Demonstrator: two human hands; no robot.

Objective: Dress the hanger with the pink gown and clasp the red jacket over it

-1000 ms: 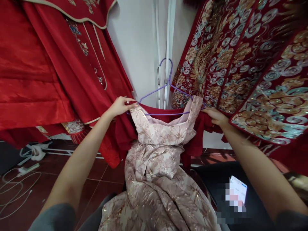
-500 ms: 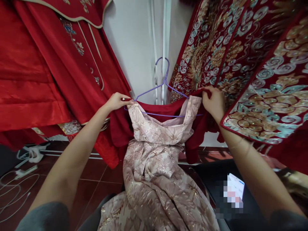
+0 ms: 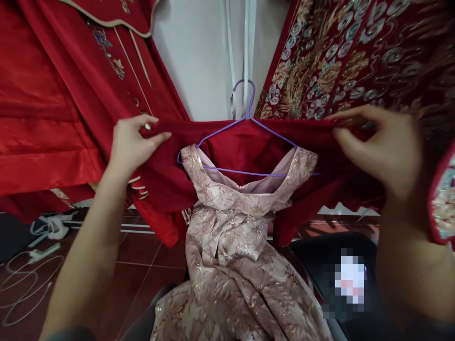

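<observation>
A pink-gold brocade dress (image 3: pixel 231 237) hangs by its shoulder straps on a purple wire hanger (image 3: pixel 249 123) against the white wall. Behind the dress a plain dark red cloth (image 3: pixel 249 147) is stretched wide. My left hand (image 3: pixel 130 142) pinches its upper left edge, fingers closed on the fabric. My right hand (image 3: pixel 380 144) grips the upper right edge, close to the camera and slightly blurred. The skirt of the pink dress falls toward my lap.
Red embroidered robes (image 3: pixel 71 94) hang at the left. A dark red garment with gold and teal embroidery (image 3: pixel 341 52) hangs at the right. White cables (image 3: pixel 31 265) lie on the red-brown tiled floor. A lit phone (image 3: pixel 350 279) rests on a black surface at lower right.
Both hands left the dress's shoulder straps, moved outward and up, and pulled the red cloth taut and wide behind the hanger. The right hand came much closer to the camera.
</observation>
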